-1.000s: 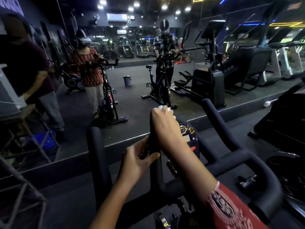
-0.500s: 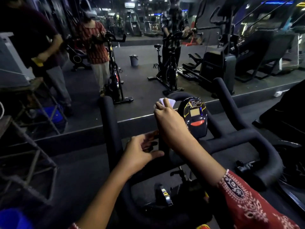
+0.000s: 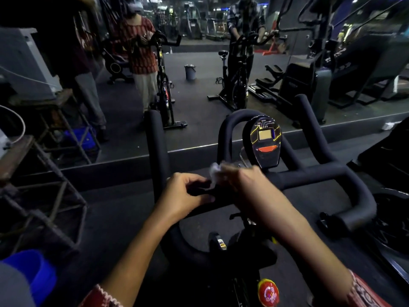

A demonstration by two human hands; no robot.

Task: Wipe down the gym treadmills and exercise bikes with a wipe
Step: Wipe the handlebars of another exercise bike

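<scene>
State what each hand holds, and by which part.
The right hand holds a bunched white wipe, one end sticking out past its fingers. The left hand grips the handlebar by its crossbar, left of centre.

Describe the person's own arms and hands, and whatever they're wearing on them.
The left hand and right hand are bare, no gloves, and so are the forearms. The left sleeve and right sleeve are red with a white printed pattern.

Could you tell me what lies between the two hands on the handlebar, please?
In the head view, the white wipe held in the right hand, plus a short stretch of black handlebar gripped by the left hand.
</scene>
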